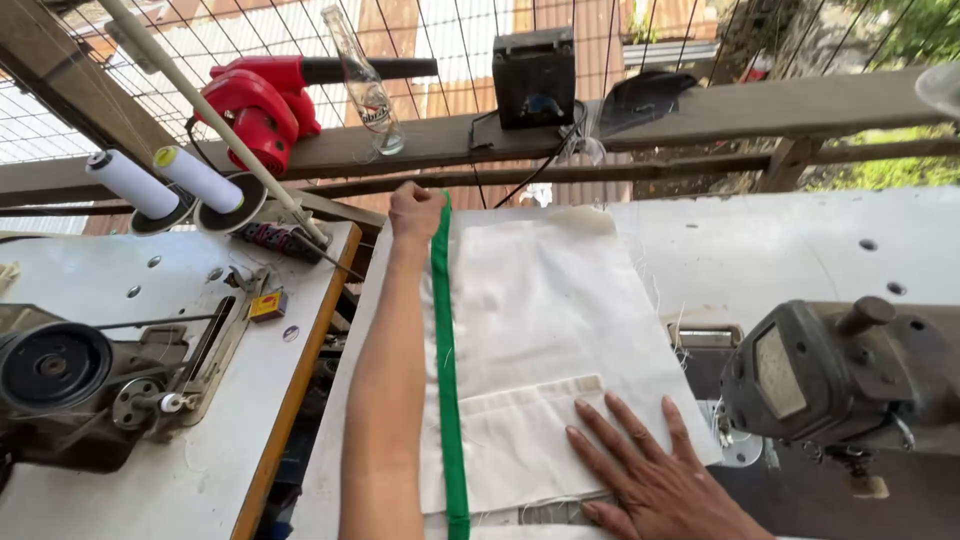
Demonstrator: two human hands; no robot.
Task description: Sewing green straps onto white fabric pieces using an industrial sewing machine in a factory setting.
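A cream cloth panel (pixel 540 300) with a sewn pocket lies flat on the white sewing table (pixel 800 250). A green strip of binding tape (pixel 445 360) runs along the cloth's left edge, from near to far. My left hand (pixel 415 212) reaches out to the far end of the tape and pinches it there, with the forearm lying beside the strip. My right hand (pixel 650 475) lies flat, fingers spread, on the pocket at the near right of the cloth. It holds nothing.
A grey sewing machine head (pixel 840 375) stands at the right. Another machine (pixel 90 375) sits on the left table with two white thread cones (pixel 165 180). On the wooden rail behind are a red blower (pixel 262 100), a clear bottle (pixel 365 85) and a black box (pixel 535 78).
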